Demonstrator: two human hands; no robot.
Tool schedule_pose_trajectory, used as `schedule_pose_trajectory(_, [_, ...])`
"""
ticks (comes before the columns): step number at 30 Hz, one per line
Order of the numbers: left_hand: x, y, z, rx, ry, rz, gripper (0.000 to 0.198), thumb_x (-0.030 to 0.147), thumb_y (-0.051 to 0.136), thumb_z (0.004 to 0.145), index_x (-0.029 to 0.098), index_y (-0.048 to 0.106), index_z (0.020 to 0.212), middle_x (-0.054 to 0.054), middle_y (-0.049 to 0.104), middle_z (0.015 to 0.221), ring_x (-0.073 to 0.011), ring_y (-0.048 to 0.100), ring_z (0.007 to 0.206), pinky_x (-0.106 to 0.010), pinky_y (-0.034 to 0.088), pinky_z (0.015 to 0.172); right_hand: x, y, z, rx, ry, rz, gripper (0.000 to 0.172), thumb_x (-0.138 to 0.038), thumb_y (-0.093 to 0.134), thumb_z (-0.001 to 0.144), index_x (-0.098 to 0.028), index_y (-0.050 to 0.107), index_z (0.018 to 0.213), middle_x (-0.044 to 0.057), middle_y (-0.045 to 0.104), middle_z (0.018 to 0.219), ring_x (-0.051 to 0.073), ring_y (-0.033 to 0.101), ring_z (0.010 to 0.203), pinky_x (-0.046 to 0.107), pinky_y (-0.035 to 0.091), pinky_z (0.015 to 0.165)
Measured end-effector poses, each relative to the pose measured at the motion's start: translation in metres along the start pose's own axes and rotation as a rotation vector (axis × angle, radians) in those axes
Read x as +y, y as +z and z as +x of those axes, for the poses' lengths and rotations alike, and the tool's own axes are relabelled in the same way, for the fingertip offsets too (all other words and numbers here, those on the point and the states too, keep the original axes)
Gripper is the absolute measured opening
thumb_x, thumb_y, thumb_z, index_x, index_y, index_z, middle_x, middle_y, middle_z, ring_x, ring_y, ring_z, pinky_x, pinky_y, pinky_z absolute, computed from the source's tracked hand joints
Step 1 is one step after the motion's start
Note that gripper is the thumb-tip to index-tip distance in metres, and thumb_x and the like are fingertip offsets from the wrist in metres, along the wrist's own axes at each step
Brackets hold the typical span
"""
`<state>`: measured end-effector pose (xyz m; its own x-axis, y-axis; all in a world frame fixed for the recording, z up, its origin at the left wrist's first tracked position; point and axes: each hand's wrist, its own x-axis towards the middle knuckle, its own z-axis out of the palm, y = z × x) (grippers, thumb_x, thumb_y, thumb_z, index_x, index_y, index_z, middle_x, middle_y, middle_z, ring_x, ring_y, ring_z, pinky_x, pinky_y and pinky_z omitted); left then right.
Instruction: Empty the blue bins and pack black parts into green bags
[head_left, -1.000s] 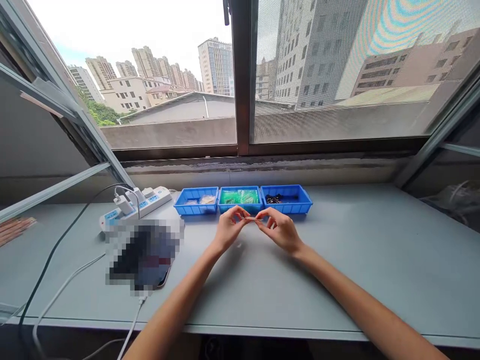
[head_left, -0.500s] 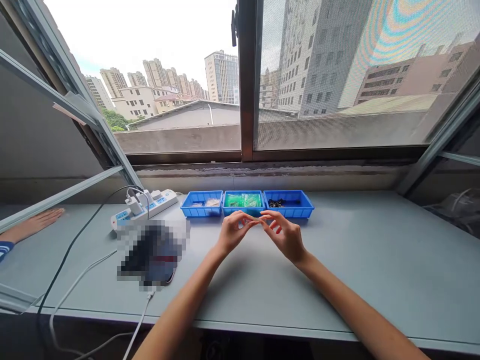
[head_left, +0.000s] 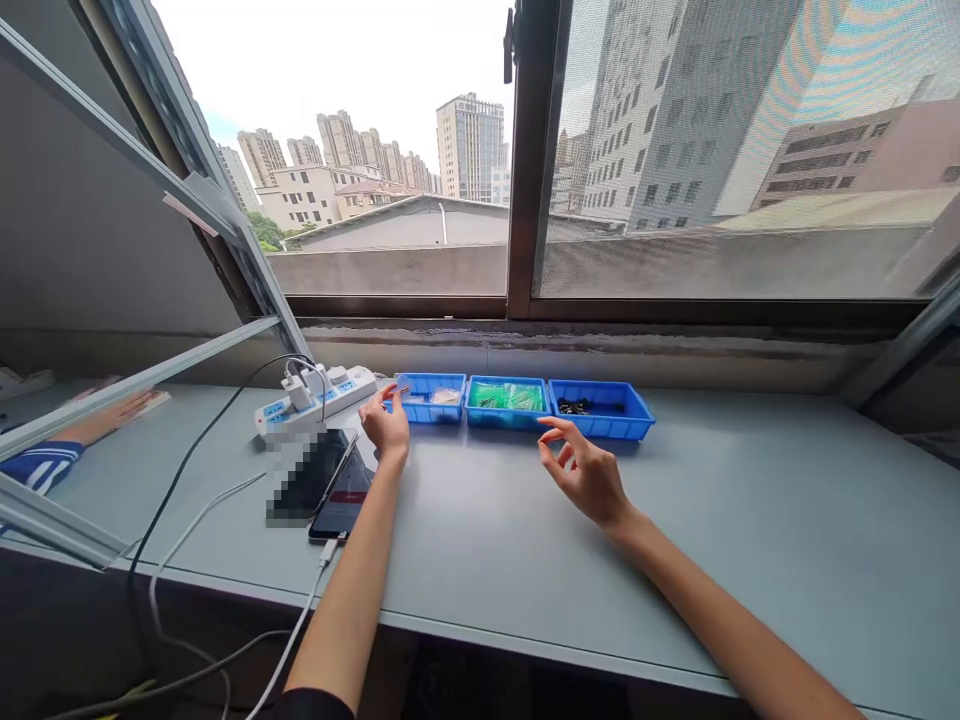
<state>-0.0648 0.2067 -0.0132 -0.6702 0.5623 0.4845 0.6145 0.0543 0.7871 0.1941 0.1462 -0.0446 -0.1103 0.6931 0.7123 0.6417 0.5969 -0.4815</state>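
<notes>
Three blue trays (head_left: 504,418) stand in a row mid-frame: pale packets (head_left: 445,397) left, green packets (head_left: 510,397) centre, black pieces (head_left: 574,406) right.

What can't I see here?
All in the head view:
Anything pinched by the bare left hand: too small to tell.
Dark pieces in the rightmost blue plastic tray: too small to name.
Black flat device: covered by pixel blur.
Another person's blue, white-striped sleeve: cut off by left edge.

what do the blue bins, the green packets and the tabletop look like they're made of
Blue bins: probably moulded plastic with a slight sheen, judging by the even colour and ribbed walls.
Green packets: likely thin plastic film, glossy, since pale highlights show on them; what the contents are made of is unclear.
Tabletop: smooth, grey-blue and softly reflective, perhaps laminate or painted board; the look doesn't settle which.
</notes>
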Motion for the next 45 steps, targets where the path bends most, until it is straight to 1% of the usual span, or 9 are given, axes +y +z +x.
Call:
schedule_pose_trajectory(5, [-0.005,0.004,-0.001,-0.082,0.002,0.118,0.022,0.016,0.054,0.078,0.019,0.065,0.097,-0.007,0.067,0.084,-0.0266,0.054,0.093,-0.039,0.039,0.085,0.002,0.001,-0.002,-0.04,0.022,-0.02,0.023,-0.027,0.046,0.083,-0.023,0.057,0.103,-0.004,0.066,0.077,0.007,0.055,0.043,0.018,0.04,0.045])
schedule_pose_trajectory(14, [-0.007,0.005,-0.003,-0.065,0.089,0.147,0.027,0.017,0.045,0.08,0.017,0.063,0.1,-0.013,0.064,0.096,-0.0328,0.048,0.101,-0.049,0.034,0.088,0.003,0.001,-0.002,-0.109,0.045,-0.048,0.02,-0.025,0.044,0.081,-0.023,0.063,0.088,-0.002,0.067,0.078,0.009,0.054,0.045,0.021,0.041,0.048])
schedule_pose_trajectory(17, [-0.006,0.006,-0.005,-0.023,0.18,0.157,0.028,0.021,0.046,0.08,0.016,0.06,0.104,-0.015,0.058,0.114,-0.0339,0.043,0.111,-0.05,0.032,0.091,0.003,0.001,-0.002,-0.129,0.028,-0.056,0.018,-0.023,0.044,0.08,-0.023,0.063,0.083,-0.002,0.067,0.081,0.008,0.054,0.046,0.021,0.04,0.048])
schedule_pose_trajectory(23, [-0.006,0.015,-0.013,-0.247,0.286,0.214,0.029,0.026,0.047,0.081,0.013,0.059,0.105,-0.016,0.061,0.108,-0.0324,0.043,0.114,-0.049,0.029,0.098,0.004,0.0,-0.002,-0.189,0.026,-0.052,0.019,-0.023,0.044,0.08,-0.023,0.062,0.083,-0.002,0.067,0.082,0.009,0.054,0.048,0.02,0.038,0.047])
schedule_pose_trajectory(26, [-0.002,0.014,-0.017,-0.23,0.292,0.265,0.035,0.028,0.048,0.082,0.011,0.053,0.113,-0.018,0.054,0.119,-0.0334,0.039,0.12,-0.05,0.028,0.1,0.004,-0.001,-0.001,-0.22,0.052,-0.062,0.019,-0.022,0.045,0.078,-0.024,0.062,0.085,-0.003,0.067,0.083,0.009,0.055,0.048,0.021,0.037,0.048])
schedule_pose_trajectory(30, [0.012,0.006,-0.025,-0.189,0.499,0.191,0.031,0.027,0.049,0.083,0.017,0.052,0.112,-0.015,0.052,0.119,-0.0292,0.046,0.113,-0.043,0.036,0.094,0.005,-0.001,0.0,-0.323,0.099,-0.09,0.02,-0.022,0.046,0.077,-0.025,0.062,0.088,-0.004,0.067,0.083,0.009,0.054,0.046,0.022,0.036,0.048])
schedule_pose_trajectory(35, [0.031,0.004,-0.047,-0.474,0.701,0.011,0.022,0.024,0.041,0.087,0.02,0.052,0.106,-0.004,0.057,0.087,-0.0143,0.056,0.071,-0.024,0.043,0.062,0.009,-0.001,0.001,-0.417,0.18,-0.154,0.02,-0.024,0.048,0.078,-0.027,0.062,0.092,-0.004,0.068,0.078,0.012,0.058,0.054,0.023,0.035,0.051])
schedule_pose_trajectory(40, [0.034,0.01,-0.072,-0.838,0.889,0.151,0.009,0.023,0.048,0.083,0.021,0.056,0.087,-0.001,0.055,0.087,-0.0126,0.056,0.07,-0.022,0.041,0.059,0.014,-0.003,0.002,-0.481,0.182,-0.199,0.015,-0.027,0.051,0.078,-0.027,0.064,0.084,-0.003,0.069,0.076,0.014,0.059,0.057,0.023,0.032,0.05])
schedule_pose_trajectory(45, [0.029,0.013,-0.081,-1.012,0.826,0.21,0.005,0.024,0.055,0.079,0.021,0.056,0.083,0.001,0.052,0.081,-0.0124,0.052,0.066,-0.023,0.041,0.061,0.014,-0.006,0.004,-0.525,0.198,-0.185,0.016,-0.026,0.051,0.078,-0.027,0.065,0.086,-0.003,0.069,0.078,0.014,0.059,0.06,0.023,0.032,0.05])
